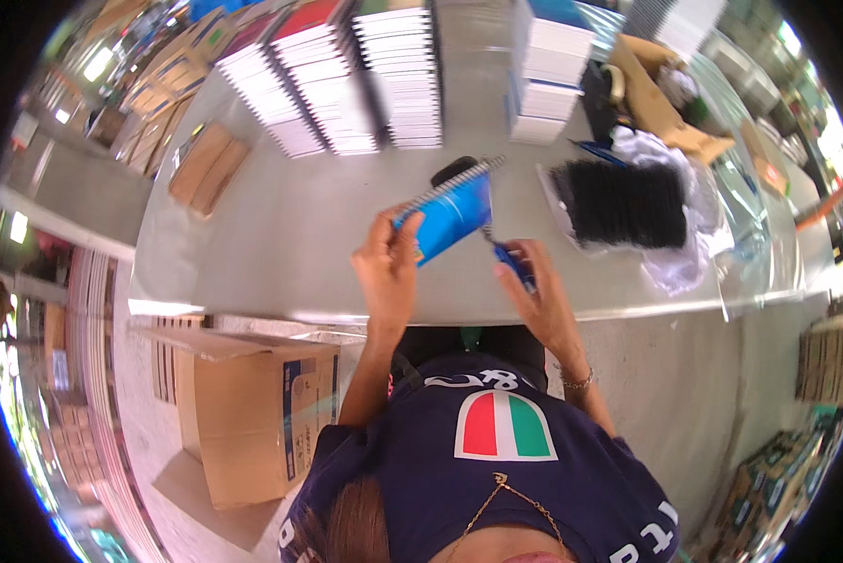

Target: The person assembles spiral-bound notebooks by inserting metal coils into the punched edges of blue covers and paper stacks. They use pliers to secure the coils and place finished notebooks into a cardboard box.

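My left hand (389, 263) is closed on one end of a blue spiral-bound notebook (454, 214), thumb on its cover. Tilted above the table, the notebook has its coil along the far upper edge. My right hand (539, 291) grips a small blue-handled tool that looks like pliers (515, 266). Its dark tip points up toward the notebook's right end; whether they touch I cannot tell. Just behind the notebook lies a dark rounded object (455, 171), partly hidden.
Tall stacks of spiral notebooks (346, 94) and a stack of blue-topped books (545, 84) line the table's (299, 253) far side. Right of my hands, black coils (623, 205) lie on white plastic (698, 258). An open cardboard box (243, 413) stands at lower left; brown blocks (208, 169) lie far left.
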`<state>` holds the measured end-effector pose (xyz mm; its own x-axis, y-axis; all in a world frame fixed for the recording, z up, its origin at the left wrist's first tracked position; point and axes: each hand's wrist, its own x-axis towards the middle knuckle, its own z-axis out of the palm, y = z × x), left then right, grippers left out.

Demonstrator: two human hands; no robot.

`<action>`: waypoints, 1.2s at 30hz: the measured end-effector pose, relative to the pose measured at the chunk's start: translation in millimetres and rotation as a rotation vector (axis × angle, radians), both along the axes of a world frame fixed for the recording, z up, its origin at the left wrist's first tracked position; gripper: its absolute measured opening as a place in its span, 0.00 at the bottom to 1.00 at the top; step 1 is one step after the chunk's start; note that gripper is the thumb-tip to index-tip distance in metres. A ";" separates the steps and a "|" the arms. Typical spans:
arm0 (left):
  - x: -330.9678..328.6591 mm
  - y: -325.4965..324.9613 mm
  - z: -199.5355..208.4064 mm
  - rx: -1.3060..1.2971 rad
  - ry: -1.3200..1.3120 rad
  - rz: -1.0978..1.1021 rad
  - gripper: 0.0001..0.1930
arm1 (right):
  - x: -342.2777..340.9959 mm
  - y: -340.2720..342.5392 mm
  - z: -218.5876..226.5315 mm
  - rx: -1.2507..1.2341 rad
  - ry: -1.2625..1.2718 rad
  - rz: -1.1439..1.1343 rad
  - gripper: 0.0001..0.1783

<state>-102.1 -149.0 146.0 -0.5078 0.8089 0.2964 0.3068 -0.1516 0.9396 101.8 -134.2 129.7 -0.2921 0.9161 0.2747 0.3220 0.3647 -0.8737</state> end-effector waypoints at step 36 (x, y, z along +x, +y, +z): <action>-146.5 -13.0 -93.8 -0.459 0.870 0.580 0.29 | 26.7 336.8 115.8 0.211 0.143 -0.462 0.24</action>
<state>-248.6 -162.0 52.2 -0.6074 0.6423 0.4675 0.7927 0.5283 0.3041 128.5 202.6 245.5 0.1826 0.8609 0.4749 0.3740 0.3858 -0.8433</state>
